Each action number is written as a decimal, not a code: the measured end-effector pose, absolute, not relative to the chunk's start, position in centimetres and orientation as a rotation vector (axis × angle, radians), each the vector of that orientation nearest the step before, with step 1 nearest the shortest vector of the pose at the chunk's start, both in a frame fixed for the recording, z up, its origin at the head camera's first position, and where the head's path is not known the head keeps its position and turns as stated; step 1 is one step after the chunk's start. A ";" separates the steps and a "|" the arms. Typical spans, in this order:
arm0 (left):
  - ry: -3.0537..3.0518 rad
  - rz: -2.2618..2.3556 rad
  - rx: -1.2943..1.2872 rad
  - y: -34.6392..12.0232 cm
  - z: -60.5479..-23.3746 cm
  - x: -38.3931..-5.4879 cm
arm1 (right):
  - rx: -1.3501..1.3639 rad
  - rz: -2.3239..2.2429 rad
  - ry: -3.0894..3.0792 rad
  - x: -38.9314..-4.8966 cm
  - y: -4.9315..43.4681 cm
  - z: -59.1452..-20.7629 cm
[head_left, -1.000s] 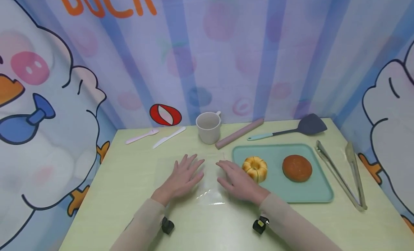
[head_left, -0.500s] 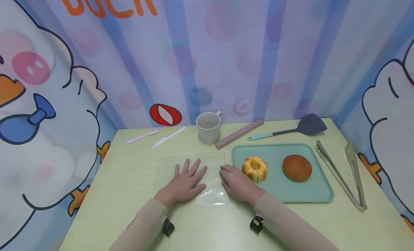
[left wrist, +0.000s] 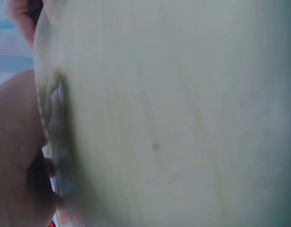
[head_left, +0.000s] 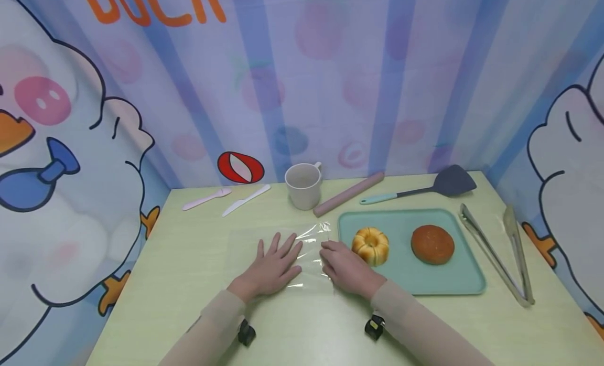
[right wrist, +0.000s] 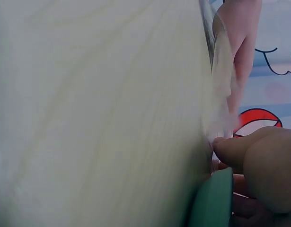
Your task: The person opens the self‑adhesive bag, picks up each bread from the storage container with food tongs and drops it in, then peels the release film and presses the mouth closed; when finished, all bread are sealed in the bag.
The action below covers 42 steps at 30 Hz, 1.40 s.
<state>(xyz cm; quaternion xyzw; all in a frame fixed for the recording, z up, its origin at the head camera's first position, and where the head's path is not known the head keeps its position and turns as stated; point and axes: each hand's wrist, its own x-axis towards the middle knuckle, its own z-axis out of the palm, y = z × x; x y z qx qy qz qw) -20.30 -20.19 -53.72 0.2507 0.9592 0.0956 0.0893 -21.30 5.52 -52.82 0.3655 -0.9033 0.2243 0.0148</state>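
Observation:
A clear plastic bag point(head_left: 309, 250) lies flat on the table, with shiny creases across its right half. My left hand point(head_left: 270, 269) rests on it palm down, fingers spread and straight. At the bag's right edge my right hand point(head_left: 348, 265) pinches the plastic between thumb and curled fingers. In the right wrist view the thumb of that right hand point(right wrist: 263, 158) meets the fingers at the thin film, close to the tray's green rim point(right wrist: 214, 198). The left wrist view catches the left hand point(left wrist: 15, 156) along its left side, low over the table.
Right of the bag, a green tray point(head_left: 401, 282) bears a ring-shaped yellow bun point(head_left: 370, 245) and a round brown bun point(head_left: 432, 244). Tongs point(head_left: 497, 261) lie beyond it. Behind are a mug point(head_left: 303, 186), a pink rod point(head_left: 349, 194), a spatula point(head_left: 453, 182), a knife point(head_left: 246, 200) and a fork point(head_left: 207, 198).
Both hands came down onto the bag; the left flattened on it and the right closed its fingers on the right edge. New bright creases have appeared in the plastic between them.

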 end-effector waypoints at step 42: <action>2.955 0.680 0.581 -21.1 -54.0 -20.7 | 1.165 0.690 -2.829 -21.5 5.8 -52.4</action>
